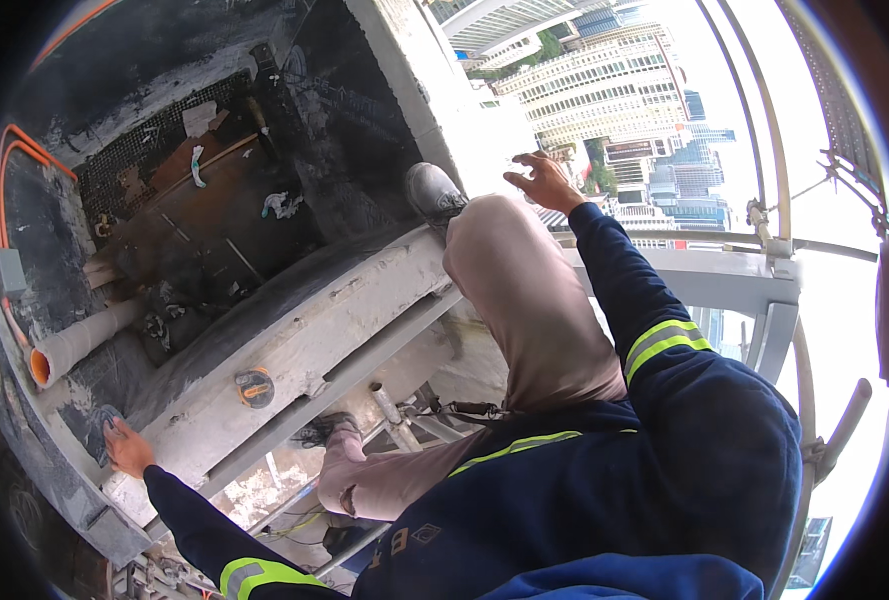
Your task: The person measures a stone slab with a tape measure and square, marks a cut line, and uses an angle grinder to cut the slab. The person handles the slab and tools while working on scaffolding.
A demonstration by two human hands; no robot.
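Note:
My left hand is at the left end of a pale concrete ledge. Its fingers close over a dark blue-grey, rounded piece, whose kind I cannot make out. Farther along the ledge lies a small round grey-and-orange object that looks like a tape measure. Up on the right, my right hand is held out with nothing in it, its fingers apart and slightly bent. It is beside my raised knee, near the concrete column edge. My right shoe is planted on the ledge.
Beyond the ledge, a dark recess holds scraps, a wooden stick and a wide pipe. Orange conduits run down the left wall. Scaffold tubes and a grey beam stand at the right, above a long drop to buildings. My other shoe is lower down.

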